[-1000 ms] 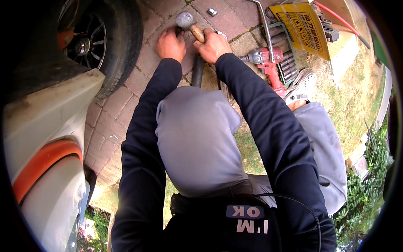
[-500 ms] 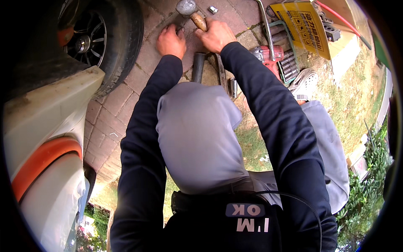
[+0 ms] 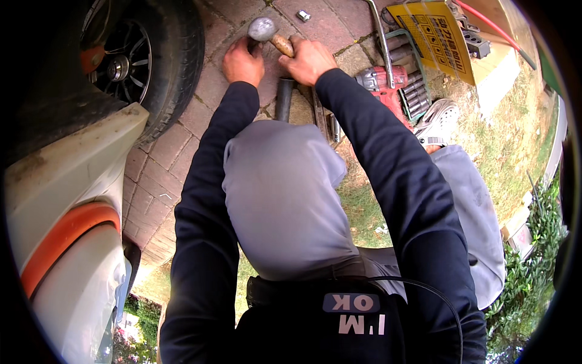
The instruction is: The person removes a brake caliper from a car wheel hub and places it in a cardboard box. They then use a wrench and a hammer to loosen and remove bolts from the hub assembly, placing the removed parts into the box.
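My right hand (image 3: 309,62) is closed round the short wooden handle of a hammer (image 3: 262,28). Its rounded grey metal head lies just beyond the fingertips of my left hand (image 3: 243,63). That hand is closed low over the brick paving, with something dark at its fingertips, partly hidden under the hammer head. I cannot make out what it is. Beyond the hammer lies a small silver metal piece (image 3: 304,15), like a nut or socket. A dark metal tube (image 3: 284,99) rests on the ground between my forearms, close to my knee.
A car wheel (image 3: 173,67) stands at the left, beside a pale body panel (image 3: 73,158). To the right lie a red power tool (image 3: 388,94), a bent metal bar (image 3: 383,45), a green case of sockets (image 3: 417,97) and a yellow carton flap (image 3: 431,39). Grass borders the paving.
The hammer head has come down and left, closer over my left fingertips. My left hand has shifted slightly left, and my right hand has moved a little with the hammer.
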Demonstrator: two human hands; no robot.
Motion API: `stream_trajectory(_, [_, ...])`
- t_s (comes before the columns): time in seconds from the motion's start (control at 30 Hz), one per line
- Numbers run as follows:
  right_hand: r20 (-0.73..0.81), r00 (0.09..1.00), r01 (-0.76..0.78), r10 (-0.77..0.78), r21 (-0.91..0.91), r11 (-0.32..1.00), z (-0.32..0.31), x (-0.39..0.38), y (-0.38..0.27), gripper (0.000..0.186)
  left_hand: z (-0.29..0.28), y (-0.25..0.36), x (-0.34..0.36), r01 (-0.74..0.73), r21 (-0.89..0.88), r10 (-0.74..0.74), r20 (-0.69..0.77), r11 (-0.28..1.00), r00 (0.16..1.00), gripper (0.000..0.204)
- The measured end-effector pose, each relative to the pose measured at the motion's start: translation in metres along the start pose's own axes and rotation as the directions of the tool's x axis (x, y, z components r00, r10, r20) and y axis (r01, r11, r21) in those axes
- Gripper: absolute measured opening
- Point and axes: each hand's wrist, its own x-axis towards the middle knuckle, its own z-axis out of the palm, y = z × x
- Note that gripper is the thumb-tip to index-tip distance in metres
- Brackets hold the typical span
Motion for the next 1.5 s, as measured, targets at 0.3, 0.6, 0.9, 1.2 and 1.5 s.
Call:
stream_trajectory(0.3, [0.014, 1.0, 0.023, -0.023, -0.022, 0.999, -0.003, 0.006, 0.003, 0.046, 0.001, 0.0, 0.0, -0.057, 0.022, 0.058, -0.051, 0.998, 0.997, 0.026])
stream_trajectory(0.6, [0.086, 0.996, -0.005, 0.014, -0.114, 0.993, -0.012, 0.008, -0.004, 0.048, -0.003, 0.003, -0.003, -0.078, 0.003, 0.078, -0.053, 0.997, 0.996, 0.027])
stream_trajectory(0.9, [0.1, 0.994, -0.03, 0.042, -0.121, 0.992, -0.01, 0.021, -0.003, 0.051, -0.004, -0.003, -0.003, -0.055, -0.012, 0.055, 0.007, 0.998, 0.998, 0.024])
stream_trajectory(1.2, [-0.109, 0.994, 0.021, -0.021, -0.001, 1.0, -0.021, -0.002, 0.005, 0.05, -0.003, -0.013, 0.004, -0.067, -0.079, 0.063, -0.049, 0.995, 0.997, 0.024])
stream_trajectory(1.5, [0.005, 0.996, -0.087, 0.087, 0.074, 0.993, -0.014, -0.015, 0.005, 0.05, -0.001, -0.011, -0.001, -0.139, 0.075, 0.143, -0.055, 0.987, 0.988, 0.022])
